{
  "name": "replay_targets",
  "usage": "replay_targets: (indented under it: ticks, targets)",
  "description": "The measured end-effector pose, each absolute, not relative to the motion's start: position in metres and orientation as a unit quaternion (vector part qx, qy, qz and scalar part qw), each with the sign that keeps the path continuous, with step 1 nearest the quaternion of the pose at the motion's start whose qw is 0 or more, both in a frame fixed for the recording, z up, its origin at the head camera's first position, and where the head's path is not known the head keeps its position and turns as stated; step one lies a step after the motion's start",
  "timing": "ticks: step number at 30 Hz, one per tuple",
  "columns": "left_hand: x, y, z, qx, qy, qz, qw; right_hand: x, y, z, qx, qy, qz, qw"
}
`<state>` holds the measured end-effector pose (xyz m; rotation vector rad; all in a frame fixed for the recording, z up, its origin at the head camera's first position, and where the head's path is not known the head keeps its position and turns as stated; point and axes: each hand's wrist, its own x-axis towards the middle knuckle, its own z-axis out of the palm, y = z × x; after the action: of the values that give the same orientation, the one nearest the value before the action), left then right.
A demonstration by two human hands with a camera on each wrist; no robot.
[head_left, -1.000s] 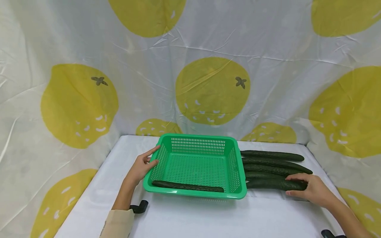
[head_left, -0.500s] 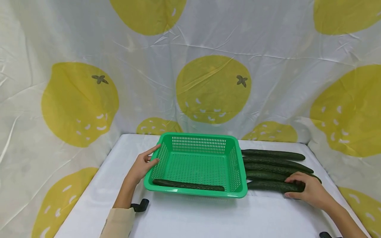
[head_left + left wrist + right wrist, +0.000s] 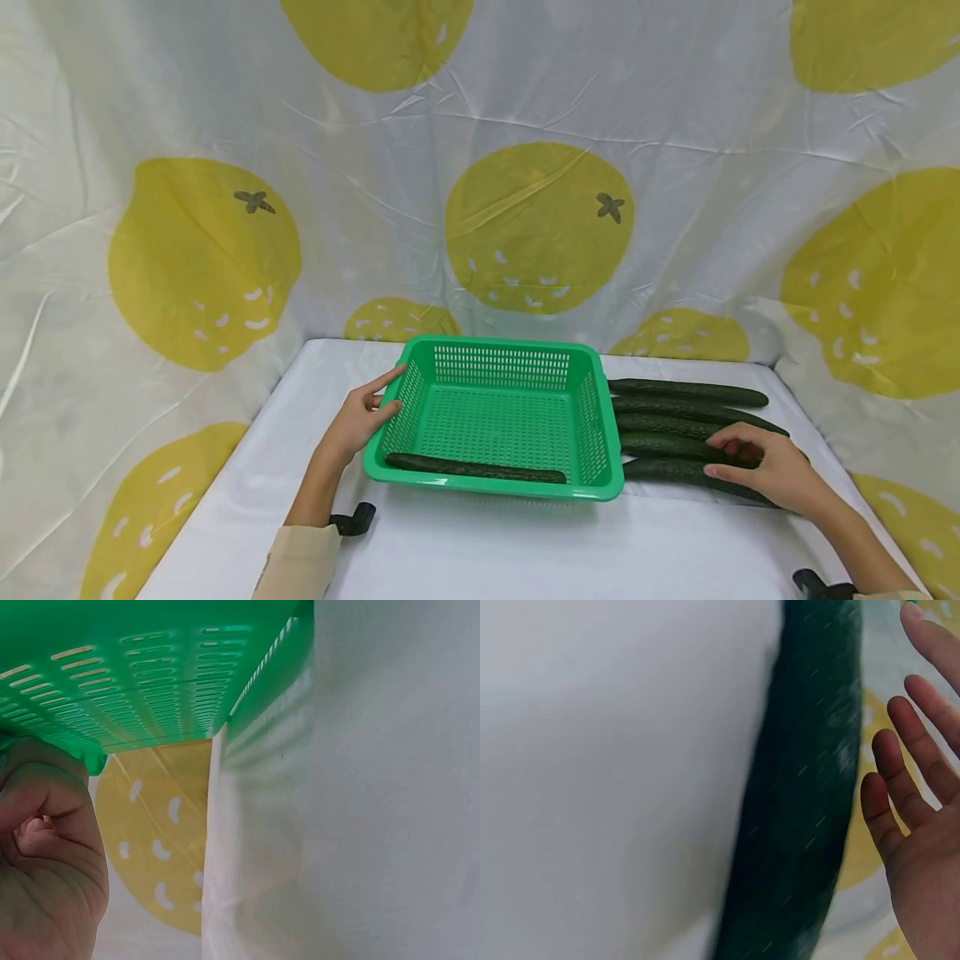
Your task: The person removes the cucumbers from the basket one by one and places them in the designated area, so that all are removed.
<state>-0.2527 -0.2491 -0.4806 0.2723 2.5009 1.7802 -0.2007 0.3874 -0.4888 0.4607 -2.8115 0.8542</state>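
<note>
A green plastic basket [image 3: 491,492] stands at the middle of the white table, tilted a little toward the viewer. One dark green cucumber [image 3: 476,468] lies inside along its near wall. My left hand [image 3: 354,423] grips the basket's left rim, thumb on the inner side; in the left wrist view this hand [image 3: 49,847] has fingers bent beneath the rim. Several cucumbers [image 3: 693,392] lie side by side right of the basket. Above the nearest cucumber [image 3: 802,772] hovers my right hand [image 3: 776,471], its fingers spread and apart from the cucumber in the right wrist view.
White cloth covers the table [image 3: 480,550], and a curtain [image 3: 675,233] printed with yellow lemons hangs behind and at both sides. The cucumbers' left ends reach the basket's right wall. A black strap mount [image 3: 354,521] sits at the left wrist.
My right hand has shifted slightly left over the cucumbers, and more of the nearest cucumber's right end shows beneath it. The left hand and basket stay put.
</note>
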Motion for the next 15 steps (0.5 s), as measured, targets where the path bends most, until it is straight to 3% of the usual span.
replay_targets:
  ticks: [15]
  targets:
    - [-0.253,-0.249,-0.481,0.090,0.812,0.576,0.025,-0.220,0.300,-0.446,0.249,-0.900,0.336,0.124]
